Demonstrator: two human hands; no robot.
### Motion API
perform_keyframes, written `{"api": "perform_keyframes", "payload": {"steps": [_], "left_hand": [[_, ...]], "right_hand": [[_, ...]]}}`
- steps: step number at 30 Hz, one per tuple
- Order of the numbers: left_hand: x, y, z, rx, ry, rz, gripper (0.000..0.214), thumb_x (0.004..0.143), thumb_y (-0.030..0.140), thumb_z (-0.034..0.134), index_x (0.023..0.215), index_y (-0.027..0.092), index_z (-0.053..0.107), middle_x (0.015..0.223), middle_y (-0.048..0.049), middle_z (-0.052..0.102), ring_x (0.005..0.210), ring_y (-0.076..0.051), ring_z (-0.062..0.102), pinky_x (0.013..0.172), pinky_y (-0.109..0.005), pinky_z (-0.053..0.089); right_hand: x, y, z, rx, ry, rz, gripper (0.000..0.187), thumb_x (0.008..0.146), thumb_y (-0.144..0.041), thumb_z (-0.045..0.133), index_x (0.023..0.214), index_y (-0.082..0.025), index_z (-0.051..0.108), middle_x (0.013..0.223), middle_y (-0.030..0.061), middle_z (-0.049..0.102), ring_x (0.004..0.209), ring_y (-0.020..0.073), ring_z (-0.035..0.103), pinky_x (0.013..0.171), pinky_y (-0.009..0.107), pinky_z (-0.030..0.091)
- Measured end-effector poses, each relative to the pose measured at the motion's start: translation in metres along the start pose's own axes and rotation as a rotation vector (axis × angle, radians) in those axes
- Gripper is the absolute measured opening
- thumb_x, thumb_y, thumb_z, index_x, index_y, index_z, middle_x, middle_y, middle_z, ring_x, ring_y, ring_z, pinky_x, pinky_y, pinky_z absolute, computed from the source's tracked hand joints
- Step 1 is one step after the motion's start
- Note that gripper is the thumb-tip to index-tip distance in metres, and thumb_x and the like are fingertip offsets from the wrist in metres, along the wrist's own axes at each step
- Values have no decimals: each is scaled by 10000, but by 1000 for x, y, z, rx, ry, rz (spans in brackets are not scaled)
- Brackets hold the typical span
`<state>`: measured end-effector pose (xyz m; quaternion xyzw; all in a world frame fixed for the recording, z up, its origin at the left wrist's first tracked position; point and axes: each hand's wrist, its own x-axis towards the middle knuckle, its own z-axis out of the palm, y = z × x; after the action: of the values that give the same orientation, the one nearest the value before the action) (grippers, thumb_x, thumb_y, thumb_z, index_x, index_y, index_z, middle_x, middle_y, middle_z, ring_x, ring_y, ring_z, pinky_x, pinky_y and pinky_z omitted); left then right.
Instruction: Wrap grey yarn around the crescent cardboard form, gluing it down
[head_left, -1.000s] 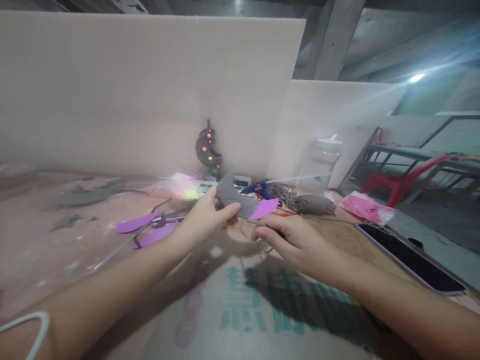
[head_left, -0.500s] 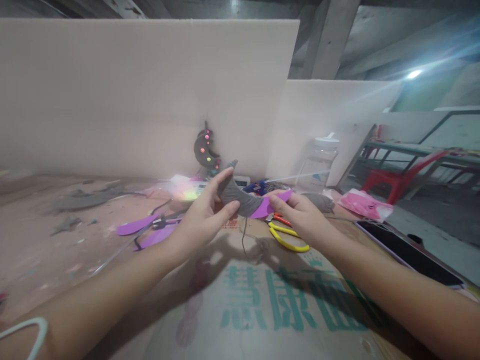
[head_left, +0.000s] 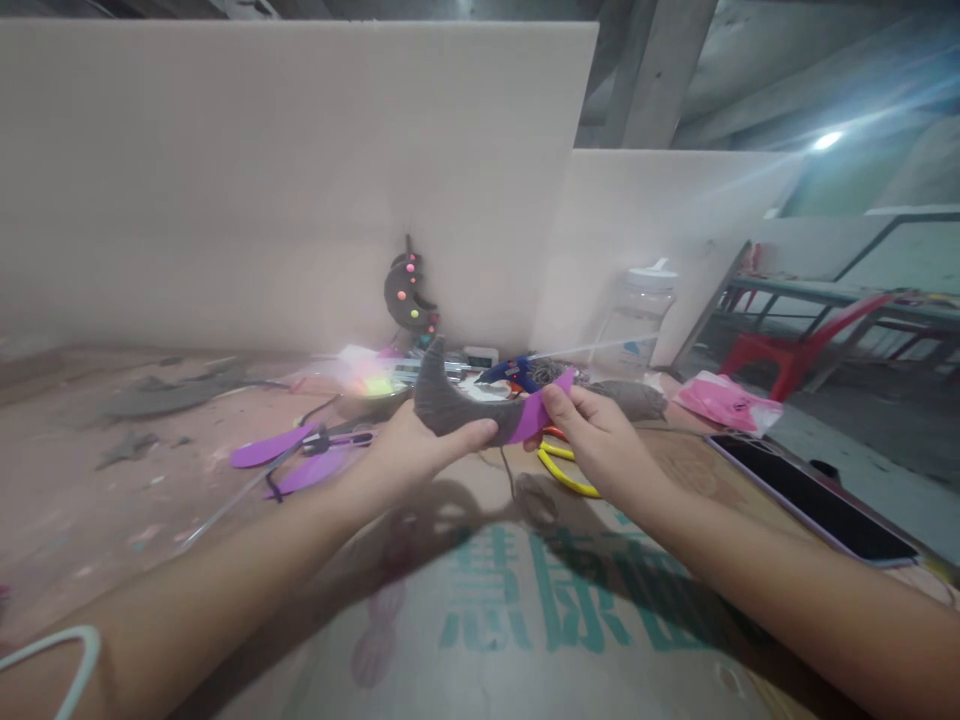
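A purple crescent moon (head_left: 457,410), mostly wrapped in grey yarn, is held up between my two hands above the cardboard. My left hand (head_left: 420,445) is closed on the wrapped part, its thumb laid along the lower edge. Bare purple shows only at the right end, where my right hand (head_left: 589,425) pinches the tip between thumb and fingers. A loose strand of grey yarn hangs below the moon. Yellow-handled scissors or pliers (head_left: 566,472) lie under my right hand, partly covered by it. Behind stand a blue glue gun (head_left: 514,373) and a ball of grey yarn (head_left: 626,398).
A dark moon ornament with coloured dots (head_left: 409,295) leans on the white board (head_left: 262,200). Purple pieces (head_left: 274,447) and grey scraps (head_left: 176,395) lie at left. At right are a clear bottle (head_left: 637,315), a pink bag (head_left: 727,402) and a phone (head_left: 810,500).
The moon has turned so its grey inner curve faces upward and more of its wrapped body shows. My left fingers have gone behind it, while my right hand still pinches the purple end.
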<state>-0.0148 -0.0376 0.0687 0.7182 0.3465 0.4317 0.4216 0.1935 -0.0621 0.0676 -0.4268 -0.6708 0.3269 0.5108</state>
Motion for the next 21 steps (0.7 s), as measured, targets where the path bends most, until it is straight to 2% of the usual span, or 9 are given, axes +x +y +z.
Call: {"api": "perform_keyframes", "payload": {"steps": [3,6,8,10,12,15,17,19,21], "left_hand": [[3,-2,-2,-31,80,14,407,775,427,692,1111,200,658,1186,-78,684,1119,-235,608,979,-374,467],[7,-5,-2,-115,142,46,367,786,434,674,1050,181,652,1098,-76,695,961,-214,646,881,-359,511],[8,-7,-1,-151,158,39,358,789,441,666,1023,171,646,1050,-74,697,876,-202,651,830,-354,527],[7,-7,-1,-123,167,24,356,797,444,655,1020,167,645,1051,-76,695,909,-209,646,847,-356,521],[6,-5,-2,-47,171,8,357,795,445,655,1022,170,651,1072,-75,695,981,-226,632,874,-358,510],[4,-3,-1,59,150,-7,353,764,426,683,1012,175,662,1055,-70,705,998,-246,633,867,-365,509],[3,-2,1,50,151,11,445,739,390,711,1126,188,621,1005,-60,706,915,-232,659,804,-348,525],[0,-1,3,-16,148,27,664,729,352,729,1330,229,474,905,-30,702,762,-195,674,700,-311,532],[-2,1,5,-61,122,34,795,743,341,726,1432,271,337,754,14,672,610,-166,650,605,-280,517]], "right_hand": [[0,5,0,-15,-85,-78,570,942,-625,325,853,-158,641,817,71,661,803,179,622,795,318,489],[-3,6,8,34,-220,-66,500,939,-598,379,1049,-173,619,1002,91,668,977,197,621,892,337,475],[-8,3,17,-10,-276,35,384,939,-494,470,1144,-184,567,966,72,676,932,186,630,812,314,496],[-14,0,24,-137,-297,102,264,947,-369,479,1107,-180,571,833,39,668,772,159,620,671,270,479],[-19,-2,27,-300,-300,30,198,953,-291,450,973,-176,610,773,25,649,697,139,584,621,249,435],[-24,-5,25,-493,-319,-182,216,955,-273,453,867,-181,628,789,24,651,714,133,563,642,246,398],[-26,-9,22,-584,-328,-264,228,962,-287,448,876,-187,635,779,22,651,701,135,550,636,249,380],[-28,-13,19,-648,-322,-320,234,963,-297,451,880,-193,644,781,25,660,694,139,547,629,252,370],[-29,-18,17,-687,-311,-359,234,960,-301,458,877,-199,651,766,23,666,667,139,543,613,253,360]]}}
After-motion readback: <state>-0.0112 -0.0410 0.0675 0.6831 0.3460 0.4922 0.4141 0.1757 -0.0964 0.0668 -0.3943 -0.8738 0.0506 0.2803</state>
